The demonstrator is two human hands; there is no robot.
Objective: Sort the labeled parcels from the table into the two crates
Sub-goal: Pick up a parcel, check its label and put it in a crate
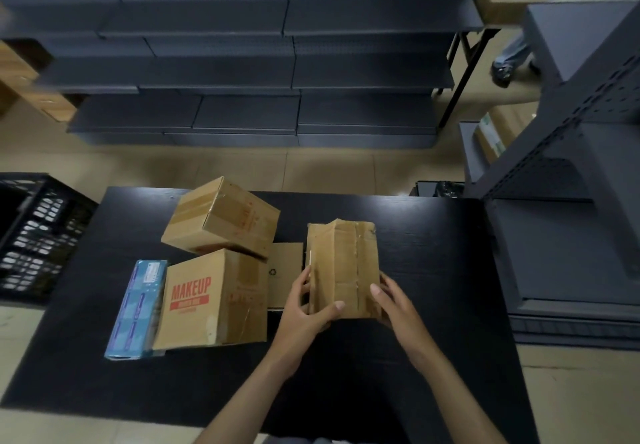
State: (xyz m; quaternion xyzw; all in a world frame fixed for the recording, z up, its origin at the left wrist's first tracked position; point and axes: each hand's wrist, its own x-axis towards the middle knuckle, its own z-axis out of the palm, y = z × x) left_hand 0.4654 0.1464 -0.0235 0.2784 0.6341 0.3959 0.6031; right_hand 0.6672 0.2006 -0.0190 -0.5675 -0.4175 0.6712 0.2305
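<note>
Sorting looks barely begun from our head view. Four parcels lie on the dark surface (433,270): a MAKEUP box (211,301), a tilted brown box (221,218) leaning on its far edge, a blue box (136,308) touching its left side, and a flat carton (285,270) partly hidden behind it. We see one black crate (38,235) on the floor to the left; we cannot tell what it holds, and the second crate is not clearly in view. The taped parcel (341,270) is held upright near the middle of the surface. Our left hand (304,308) grips its left edge, fingers (300,284) curled behind and thumb across the front; our right hand (394,305) clasps the right side likewise.
</note>
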